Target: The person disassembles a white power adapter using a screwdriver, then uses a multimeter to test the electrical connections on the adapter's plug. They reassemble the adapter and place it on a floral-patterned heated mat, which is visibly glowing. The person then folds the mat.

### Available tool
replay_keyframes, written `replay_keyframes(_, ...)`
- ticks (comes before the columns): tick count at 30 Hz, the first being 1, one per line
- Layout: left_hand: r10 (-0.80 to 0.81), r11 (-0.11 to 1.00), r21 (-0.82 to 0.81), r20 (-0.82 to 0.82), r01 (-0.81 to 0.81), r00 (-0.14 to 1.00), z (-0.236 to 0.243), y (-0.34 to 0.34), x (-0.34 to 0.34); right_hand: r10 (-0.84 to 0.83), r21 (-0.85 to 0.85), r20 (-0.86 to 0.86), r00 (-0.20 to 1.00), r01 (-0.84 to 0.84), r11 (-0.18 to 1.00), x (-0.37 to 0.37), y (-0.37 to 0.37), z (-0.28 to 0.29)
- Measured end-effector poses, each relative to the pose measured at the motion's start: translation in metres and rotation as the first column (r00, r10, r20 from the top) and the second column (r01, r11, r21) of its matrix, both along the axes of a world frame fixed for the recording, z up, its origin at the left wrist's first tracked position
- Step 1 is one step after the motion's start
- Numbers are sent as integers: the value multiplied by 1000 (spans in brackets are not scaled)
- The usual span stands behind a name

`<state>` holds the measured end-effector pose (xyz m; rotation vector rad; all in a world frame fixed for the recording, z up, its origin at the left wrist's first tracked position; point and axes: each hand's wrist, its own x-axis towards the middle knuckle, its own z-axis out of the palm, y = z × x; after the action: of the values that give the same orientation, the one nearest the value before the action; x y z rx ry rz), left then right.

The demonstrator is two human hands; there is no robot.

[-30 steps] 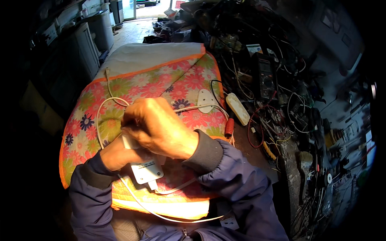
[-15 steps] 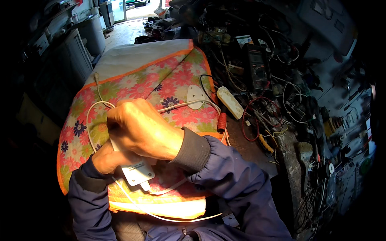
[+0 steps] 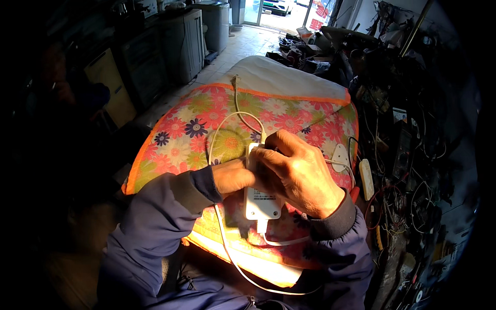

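My left hand (image 3: 233, 176) is closed round the left side of a white oblong plastic box (image 3: 263, 210), which has small print and dark corner holes on its upward face. A white cable (image 3: 220, 227) is among the cords around it, and cords leave the box at both ends. My right hand (image 3: 306, 173) lies over the box's upper right part, fingers bent and pinched together. Whatever those fingertips hold is hidden. Under both hands spreads a flower-patterned pad (image 3: 178, 152) with orange edging. A plug (image 3: 236, 79) lies at its far edge.
A white triangular plate (image 3: 339, 156) and a long pale shell (image 3: 366, 179) lie to the right. Beyond them are tangled wires and a dark multimeter (image 3: 402, 150). Grey cabinets (image 3: 183, 46) stand at the far left, near a bright doorway.
The view has swung left, so the pad and hands appear further right. My right hand has shifted off the box's middle toward its right side, uncovering more of the box and its far cord.
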<state>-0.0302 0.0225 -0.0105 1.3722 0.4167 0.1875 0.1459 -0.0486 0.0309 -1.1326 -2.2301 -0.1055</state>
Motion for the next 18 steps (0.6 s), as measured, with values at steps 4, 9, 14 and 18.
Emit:
replay_keyframes(4,95,989,-121,56,-87,994,-21,4,2,-87,-29,-185,979,83,996,10,-7,11)
replay_keyframes(9,110,969,-228,42,-97,993,-18,3,2,-459,-168,-244,854,429,888,78,-58,28)
replay_keyframes(14,116,947,-305,43,-98,992,-27,5,7,-772,-350,-114,625,702,620,140,-139,-12)
replay_keyframes(18,184,958,-239,97,-157,978,-17,2,2,-835,-339,-90,543,771,538,154,-157,-54)
